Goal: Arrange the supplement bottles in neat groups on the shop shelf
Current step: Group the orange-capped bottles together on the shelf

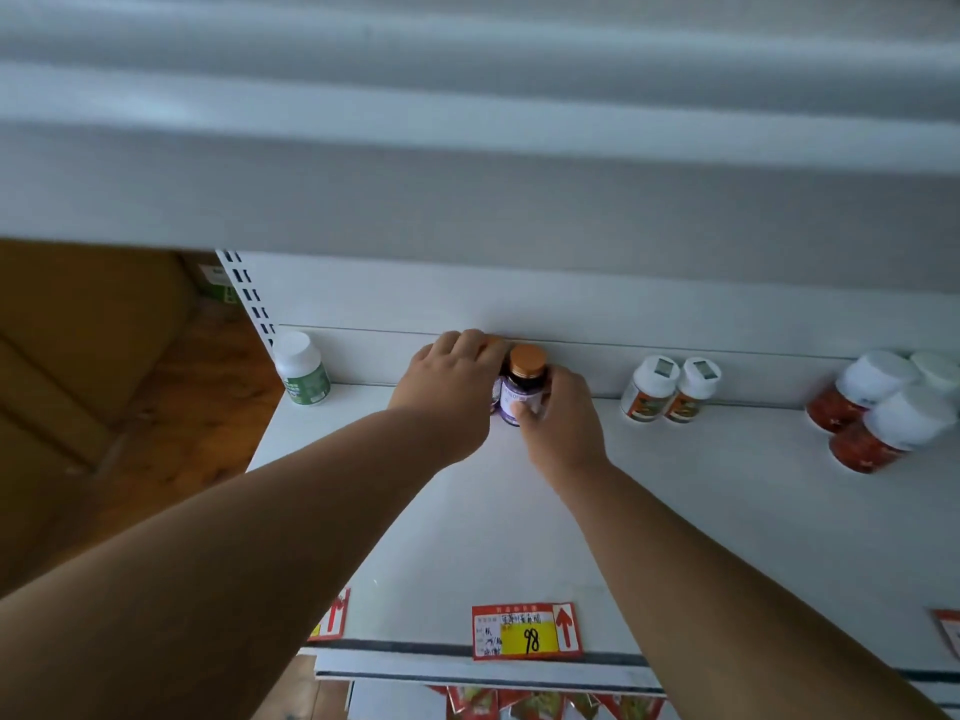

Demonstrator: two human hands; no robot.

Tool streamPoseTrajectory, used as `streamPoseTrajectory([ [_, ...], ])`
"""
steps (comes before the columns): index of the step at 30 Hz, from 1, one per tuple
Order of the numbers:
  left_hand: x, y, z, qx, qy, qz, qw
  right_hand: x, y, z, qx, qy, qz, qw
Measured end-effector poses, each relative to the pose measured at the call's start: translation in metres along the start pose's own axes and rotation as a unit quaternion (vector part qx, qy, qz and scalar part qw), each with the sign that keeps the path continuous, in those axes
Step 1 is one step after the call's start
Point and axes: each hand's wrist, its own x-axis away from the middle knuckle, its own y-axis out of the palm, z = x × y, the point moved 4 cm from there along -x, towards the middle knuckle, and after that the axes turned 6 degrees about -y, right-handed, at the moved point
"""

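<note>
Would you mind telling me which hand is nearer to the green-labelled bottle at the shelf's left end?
Left. The left hand sits to the right of the green-labelled bottle, gripping an orange-capped bottle. The right hand lies farther right, holding the purple bottle.

A white metal shelf (519,537) is seen against a white back panel (571,298), with another white shelf (467,174) overhanging at twelve o'clock. A slotted upright (249,298) is fixed at ten o'clock. Red and yellow price tags (524,631) are clipped to the front edge at six o'clock. A brown wooden floor (171,433) is visible at nine o'clock. The light is dim and cool.
</note>
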Motion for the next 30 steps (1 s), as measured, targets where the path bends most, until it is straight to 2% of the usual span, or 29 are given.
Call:
streamPoseTrajectory([
  [10,0.006,0.000,-0.001,0.015,0.005,-0.022,1.000,0.007,-0.011,-0.011,0.007,0.032,0.023,0.999],
  [13,0.014,-0.003,0.000,0.031,0.017,0.001,0.999,0.032,-0.021,-0.016,0.040,0.017,0.046,0.998],
  [18,0.046,-0.009,0.005,0.064,0.024,0.027,0.997,0.081,-0.033,-0.038,0.052,-0.008,0.019,0.998],
  [30,0.203,-0.010,-0.006,0.108,-0.103,0.023,0.989,0.175,-0.027,-0.083,-0.089,-0.081,-0.048,0.992],
])
